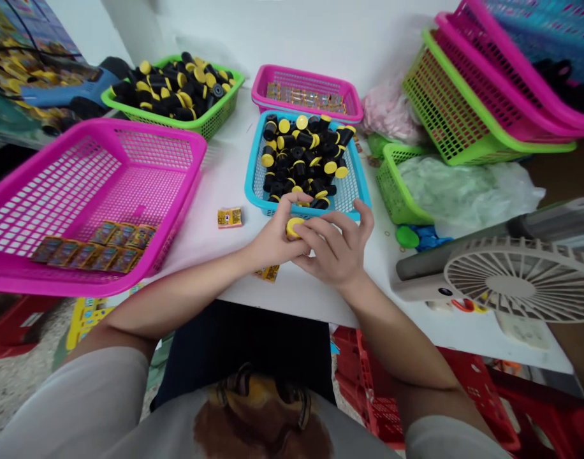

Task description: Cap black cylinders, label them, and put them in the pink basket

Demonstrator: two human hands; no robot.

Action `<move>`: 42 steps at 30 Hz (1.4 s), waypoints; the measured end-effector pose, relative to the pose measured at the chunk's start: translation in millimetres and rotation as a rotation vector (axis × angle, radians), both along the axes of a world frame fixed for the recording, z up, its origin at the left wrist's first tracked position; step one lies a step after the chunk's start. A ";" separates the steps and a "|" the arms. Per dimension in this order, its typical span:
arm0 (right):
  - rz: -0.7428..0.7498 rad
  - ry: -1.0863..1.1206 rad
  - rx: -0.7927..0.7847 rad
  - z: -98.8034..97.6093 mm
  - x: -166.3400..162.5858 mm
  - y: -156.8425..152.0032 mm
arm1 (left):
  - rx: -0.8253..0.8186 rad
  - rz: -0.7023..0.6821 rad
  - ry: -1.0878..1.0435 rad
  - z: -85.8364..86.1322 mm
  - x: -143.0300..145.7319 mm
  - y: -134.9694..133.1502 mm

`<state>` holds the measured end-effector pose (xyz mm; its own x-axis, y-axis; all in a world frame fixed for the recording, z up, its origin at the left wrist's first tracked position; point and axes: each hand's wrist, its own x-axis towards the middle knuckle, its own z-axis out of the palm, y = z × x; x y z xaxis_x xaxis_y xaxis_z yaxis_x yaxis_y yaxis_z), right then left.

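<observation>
Between my two hands is a small canister with a round yellow cap point(294, 228); its body is mostly hidden by my fingers. My left hand point(278, 237) is wrapped around it from the left. My right hand point(337, 247) touches the cap with its fingertips, the other fingers raised and spread. Just beyond my hands stands a blue basket point(254, 191) full of black canisters with yellow caps point(299, 153). One printed yellow packet point(229, 218) lies on the white table left of my hands. Another yellow packet point(269, 273) is partly covered by my left wrist.
A pink basket point(177, 185) at left holds rows of printed packets point(105, 248). Behind are a green basket point(210, 121) of canisters and a pink basket point(306, 71) with clear-looking packs. On the right are stacked baskets point(454, 102), a plastic bag point(468, 188) and a fan point(516, 284).
</observation>
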<state>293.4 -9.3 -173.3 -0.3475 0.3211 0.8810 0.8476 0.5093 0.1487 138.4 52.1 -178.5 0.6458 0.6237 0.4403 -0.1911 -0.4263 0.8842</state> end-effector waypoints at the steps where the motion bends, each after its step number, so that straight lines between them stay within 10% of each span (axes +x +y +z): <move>1: -0.005 -0.029 0.016 0.2 -0.1 -0.4 | 0.021 0.056 -0.014 -1.0 1.7 -2.8; 7: -0.106 -0.152 0.171 1.3 -3.6 -0.5 | -0.081 0.099 -0.152 -6.4 6.9 -10.5; 14: 0.047 0.003 0.063 1.1 -1.2 1.7 | -0.214 -0.301 -0.147 4.1 -0.7 -8.2; 42: 0.349 -0.060 -0.211 -2.5 15.0 3.7 | -0.045 -0.201 -0.227 -8.1 9.4 -1.7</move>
<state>308.4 -5.7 -175.9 -0.5161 0.3461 0.7835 0.6119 0.7891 0.0545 147.7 50.4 -186.6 0.6466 0.5160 0.5619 -0.4620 -0.3212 0.8267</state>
